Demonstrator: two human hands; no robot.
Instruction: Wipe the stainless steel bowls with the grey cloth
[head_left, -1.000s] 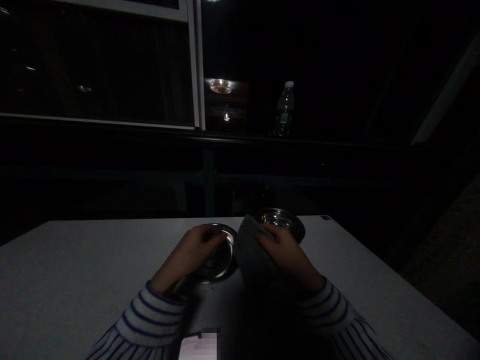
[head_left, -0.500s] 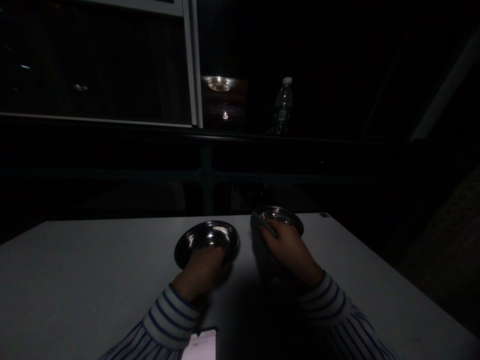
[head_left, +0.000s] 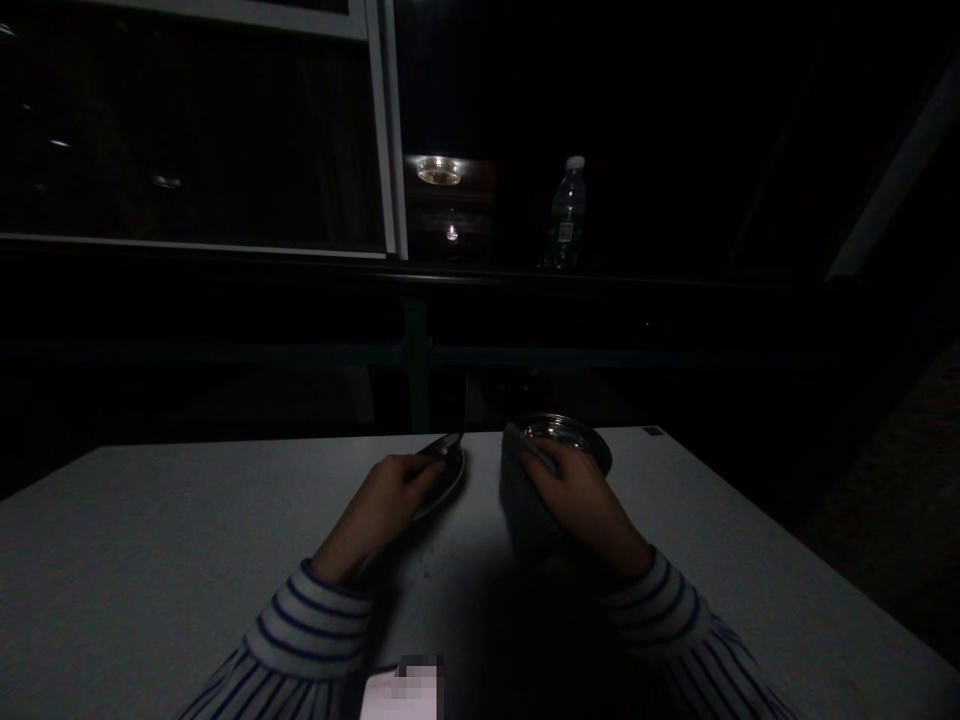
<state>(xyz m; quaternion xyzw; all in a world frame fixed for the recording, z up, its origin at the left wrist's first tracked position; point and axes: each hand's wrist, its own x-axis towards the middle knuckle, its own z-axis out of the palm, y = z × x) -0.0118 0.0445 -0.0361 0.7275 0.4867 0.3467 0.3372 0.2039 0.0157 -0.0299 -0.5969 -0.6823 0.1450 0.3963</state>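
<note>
My left hand is closed on the rim of a shiny metal bowl, which is tipped up on edge above the white table. Most of that bowl is hidden behind the hand. My right hand pinches a grey cloth between thumb and fingers, and the cloth hangs down on its left side. Just behind the right hand is a second metal bowl, upright on the table near the far edge. Whether the right fingers touch this bowl I cannot tell.
The white table ends at a dark railing. On the ledge beyond stands a clear plastic bottle beside a window frame. A pale, partly blurred-out rectangle lies at the near edge. The scene is very dim.
My left hand has turned and shifted slightly left and up, tipping its bowl from inside-facing-me to nearly edge-on. My right hand and the cloth have barely moved.
</note>
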